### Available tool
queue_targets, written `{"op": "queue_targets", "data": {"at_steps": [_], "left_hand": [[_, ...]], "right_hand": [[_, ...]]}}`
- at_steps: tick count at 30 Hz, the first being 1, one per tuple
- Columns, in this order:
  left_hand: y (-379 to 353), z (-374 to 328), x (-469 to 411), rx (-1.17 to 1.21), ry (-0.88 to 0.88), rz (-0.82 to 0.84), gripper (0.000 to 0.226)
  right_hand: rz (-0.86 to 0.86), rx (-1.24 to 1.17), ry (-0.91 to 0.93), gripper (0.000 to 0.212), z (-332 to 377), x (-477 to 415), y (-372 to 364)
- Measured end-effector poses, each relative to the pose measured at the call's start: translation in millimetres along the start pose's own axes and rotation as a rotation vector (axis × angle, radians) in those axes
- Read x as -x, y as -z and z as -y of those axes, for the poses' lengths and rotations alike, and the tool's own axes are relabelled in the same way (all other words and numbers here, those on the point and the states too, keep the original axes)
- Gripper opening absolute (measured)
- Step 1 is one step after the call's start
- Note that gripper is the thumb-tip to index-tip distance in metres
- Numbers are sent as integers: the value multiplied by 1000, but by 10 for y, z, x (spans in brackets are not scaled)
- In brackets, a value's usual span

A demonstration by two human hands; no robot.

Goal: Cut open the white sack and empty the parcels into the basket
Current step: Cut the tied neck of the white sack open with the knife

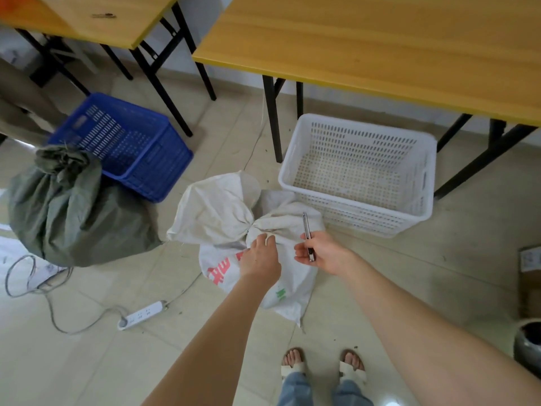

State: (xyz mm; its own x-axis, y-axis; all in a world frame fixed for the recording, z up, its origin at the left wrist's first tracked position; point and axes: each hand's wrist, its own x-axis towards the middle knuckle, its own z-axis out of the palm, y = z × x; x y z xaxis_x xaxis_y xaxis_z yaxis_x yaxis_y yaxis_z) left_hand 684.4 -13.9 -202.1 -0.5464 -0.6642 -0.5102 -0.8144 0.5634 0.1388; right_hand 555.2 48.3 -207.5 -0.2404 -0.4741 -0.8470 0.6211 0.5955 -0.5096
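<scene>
In the head view, the white sack [222, 212] lies on the floor in front of the person's feet, its tied neck [251, 227] still bunched shut, so the cutting step is only starting. The left hand [259, 256] reaches down to the neck, its grip pinched on a bit of the cloth there. The right hand [325, 253] has its grip clamped around a utility knife [307, 235] just beside the neck, tip pointing away from the person; whether the blade is out cannot be told. I'd judge that the next move calls for bringing the edge to the binding while keeping the left fingers out of its path.

The white basket [285, 177] stands just beyond the sack, under a yellow counter [380, 48], with no parcels in it. A green sack [73, 212], a blue basket [140, 183] and a power strip [140, 315] lie to the left, away from the tipping path.
</scene>
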Motion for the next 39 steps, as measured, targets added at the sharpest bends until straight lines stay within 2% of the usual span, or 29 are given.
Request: {"op": "queue_targets", "data": {"at_steps": [10, 18, 23, 31, 39], "left_hand": [[-320, 386, -275, 84, 110, 44, 54], [-684, 359, -686, 269, 285, 13, 61], [-861, 256, -830, 311, 280, -5, 57], [-945, 134, -828, 320, 330, 40, 57], [-955, 24, -749, 293, 346, 56, 58]], "right_hand": [[-56, 98, 12, 25, -191, -539, -231], [55, 43, 24, 21, -307, -1038, -184], [153, -52, -10, 20, -353, -1217, -94], [143, -256, -130, 25, -390, -1281, 10], [123, -186, -149, 22, -448, -1249, 77]]}}
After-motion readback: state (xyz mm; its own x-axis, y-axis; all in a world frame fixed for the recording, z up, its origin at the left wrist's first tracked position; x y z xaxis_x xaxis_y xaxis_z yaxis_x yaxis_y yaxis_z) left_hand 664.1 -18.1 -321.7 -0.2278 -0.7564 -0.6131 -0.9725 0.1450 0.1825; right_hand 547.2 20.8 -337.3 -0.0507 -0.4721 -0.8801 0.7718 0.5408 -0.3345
